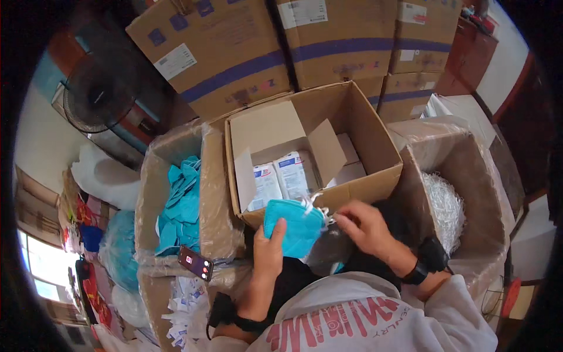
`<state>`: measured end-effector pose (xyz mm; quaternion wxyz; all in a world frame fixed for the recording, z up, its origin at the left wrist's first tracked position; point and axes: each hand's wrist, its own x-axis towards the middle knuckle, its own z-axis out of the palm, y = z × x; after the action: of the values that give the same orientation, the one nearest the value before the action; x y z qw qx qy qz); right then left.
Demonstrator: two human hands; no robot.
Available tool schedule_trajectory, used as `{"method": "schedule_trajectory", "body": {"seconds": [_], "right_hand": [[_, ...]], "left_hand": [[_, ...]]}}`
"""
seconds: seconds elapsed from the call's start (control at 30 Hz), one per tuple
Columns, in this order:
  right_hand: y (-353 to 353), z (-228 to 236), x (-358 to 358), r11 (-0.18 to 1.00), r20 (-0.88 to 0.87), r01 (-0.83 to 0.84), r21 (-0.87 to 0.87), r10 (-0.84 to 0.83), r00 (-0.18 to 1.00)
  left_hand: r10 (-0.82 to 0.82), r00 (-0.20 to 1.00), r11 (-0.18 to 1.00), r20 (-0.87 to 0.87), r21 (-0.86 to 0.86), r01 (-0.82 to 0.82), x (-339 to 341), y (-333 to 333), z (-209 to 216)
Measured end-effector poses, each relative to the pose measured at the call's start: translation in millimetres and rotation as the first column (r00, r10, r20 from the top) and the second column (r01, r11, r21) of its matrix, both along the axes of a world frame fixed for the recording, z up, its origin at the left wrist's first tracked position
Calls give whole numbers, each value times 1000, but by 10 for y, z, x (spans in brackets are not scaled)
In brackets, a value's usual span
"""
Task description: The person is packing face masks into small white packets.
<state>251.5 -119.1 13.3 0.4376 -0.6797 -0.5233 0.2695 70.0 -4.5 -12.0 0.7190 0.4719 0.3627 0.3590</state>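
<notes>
Close in front of my body, a teal folded face mask (pixel 298 230) is in my left hand (pixel 268 252), the thumb lying on its front. White straps (pixel 315 203) bunch at the mask's upper right side. My right hand (pixel 370 233) is closed in a pinch on the strap ends at that side. Just beyond the mask, an inner carton (pixel 267 126) with raised flaps stands inside a large brown cardboard box (pixel 381 178). Blue-and-white packets (pixel 291 174) fill part of that carton.
A left-hand carton holds loose teal masks (pixel 183 208); white-and-blue slips (pixel 187 305) lie in one below it. A phone (pixel 195 263) rests on the rim between. White stringy straps (pixel 446 211) heap in a right-hand carton. Large sealed boxes (pixel 346 47) stack behind; a fan (pixel 99 91) stands far left.
</notes>
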Motion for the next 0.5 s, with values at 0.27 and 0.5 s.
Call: {"method": "schedule_trajectory", "body": {"seconds": [0.27,0.5], "right_hand": [[305,168,-33,909,278,-356,217,292,915],[200,49,-143,940,16,-325,102,325,946]], "left_hand": [[-255,941,941,-222,168,295,-51,21,122],[-401,916,906,-7,-149,396,-123,21,65]]}}
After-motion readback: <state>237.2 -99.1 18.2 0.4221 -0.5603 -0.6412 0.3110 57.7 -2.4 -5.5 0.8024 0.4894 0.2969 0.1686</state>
